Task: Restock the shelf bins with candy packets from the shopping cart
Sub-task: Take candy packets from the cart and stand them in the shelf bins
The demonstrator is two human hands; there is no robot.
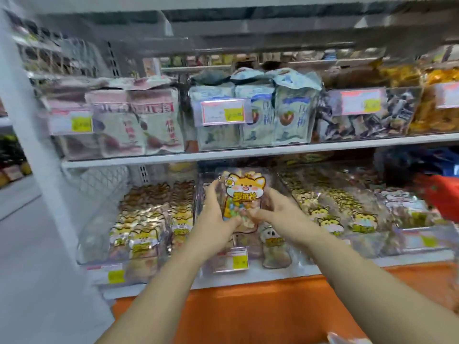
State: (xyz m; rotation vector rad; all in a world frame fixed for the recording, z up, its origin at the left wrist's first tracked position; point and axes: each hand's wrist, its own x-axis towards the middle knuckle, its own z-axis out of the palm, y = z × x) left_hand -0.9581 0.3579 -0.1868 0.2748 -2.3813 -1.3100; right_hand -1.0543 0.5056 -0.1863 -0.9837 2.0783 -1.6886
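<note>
Your left hand (pixel 215 217) and right hand (pixel 278 214) are both clasped on 1 clear candy packet with an orange cartoon-fox label (pixel 241 194), the left fingers curled along its left edge and thumb pressing near its bottom, the right thumb meeting it from the other side at the lower corner while the right fingers wrap the right edge. The packet stands upright with its long axis running up and down, fox face at the top and facing you, tipped slightly away at the top. You hold it over the middle clear plastic bin (pixel 206 244) of the lower shelf, in which a paler bear-shaped packet (pixel 273 242) stands just below your right hand; a pink-and-yellow price tag (pixel 231 259) hangs on the bin's front wall beneath your left wrist. To the left a clear bin of similar gold-labelled packets (pixel 144 219) is packed full, and to the right another bin of like packets (pixel 330 209) lies in rows. Above, the white shelf board (pixel 173 156) carries bins of pale green pouches (pixel 258 115) and pink-topped pouches (pixel 139 120). An orange ledge (pixel 260 309) runs under your forearms. A red object (pixel 442 197) at the right edge is too blurred to identify.
</note>
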